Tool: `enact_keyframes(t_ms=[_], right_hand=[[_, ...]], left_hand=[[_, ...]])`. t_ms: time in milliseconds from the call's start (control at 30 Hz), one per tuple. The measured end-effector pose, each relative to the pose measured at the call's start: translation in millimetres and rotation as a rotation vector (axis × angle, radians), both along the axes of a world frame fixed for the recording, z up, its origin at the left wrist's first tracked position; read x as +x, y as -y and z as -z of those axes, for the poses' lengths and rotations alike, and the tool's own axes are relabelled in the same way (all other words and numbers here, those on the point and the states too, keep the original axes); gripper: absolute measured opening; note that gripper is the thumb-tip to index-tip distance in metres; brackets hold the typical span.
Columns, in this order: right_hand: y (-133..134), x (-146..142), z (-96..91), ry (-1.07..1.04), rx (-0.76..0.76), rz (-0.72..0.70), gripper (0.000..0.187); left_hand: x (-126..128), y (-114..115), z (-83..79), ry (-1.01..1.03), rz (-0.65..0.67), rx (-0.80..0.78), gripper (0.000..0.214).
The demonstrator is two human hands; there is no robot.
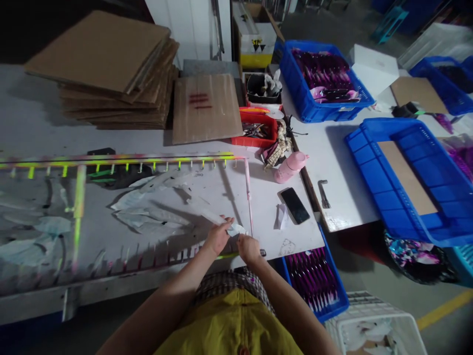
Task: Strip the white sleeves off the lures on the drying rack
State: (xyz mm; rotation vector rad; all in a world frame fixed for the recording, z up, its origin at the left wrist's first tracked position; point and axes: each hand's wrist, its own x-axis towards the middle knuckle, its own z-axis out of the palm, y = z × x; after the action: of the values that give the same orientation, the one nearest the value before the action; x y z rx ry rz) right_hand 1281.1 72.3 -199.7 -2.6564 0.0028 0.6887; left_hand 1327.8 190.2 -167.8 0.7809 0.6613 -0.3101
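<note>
A long, pale, translucent fish-shaped piece [207,211] slants over the white table, its whitish-blue end [236,229] toward me. My left hand [219,237] is closed around it near that end, thumb on top. Just to the right, my right hand [249,248] is a closed fist with fingers pinched at the tip of the same end; whatever else lies inside the fingers is hidden. More pale, wrapped-looking pieces [148,217] lie to the left of my hands, within a paint-stained frame [79,197] that has a row of small pegs.
Stacked cardboard [99,54] stands at the back left. A red bin of small tools [254,133], pink bottle [290,167], phone [294,205] and metal tool [323,194] lie rightward. Blue crates [318,112] hold purple pieces; another blue crate [369,162] holds a cardboard sheet.
</note>
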Motion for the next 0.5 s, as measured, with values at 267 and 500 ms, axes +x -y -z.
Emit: enact_keyframes(t_ms=[267,500], right_hand=[[8,5,-3.1,0.016,0.062,-0.077,0.011],[2,-17,9.4,0.137,0.114,0.277,0.031]], left_hand=[[17,5,5.1,0.122,0.196,0.123,0.046],[59,21,15.3,0.222,0.475,0.529,0.025]])
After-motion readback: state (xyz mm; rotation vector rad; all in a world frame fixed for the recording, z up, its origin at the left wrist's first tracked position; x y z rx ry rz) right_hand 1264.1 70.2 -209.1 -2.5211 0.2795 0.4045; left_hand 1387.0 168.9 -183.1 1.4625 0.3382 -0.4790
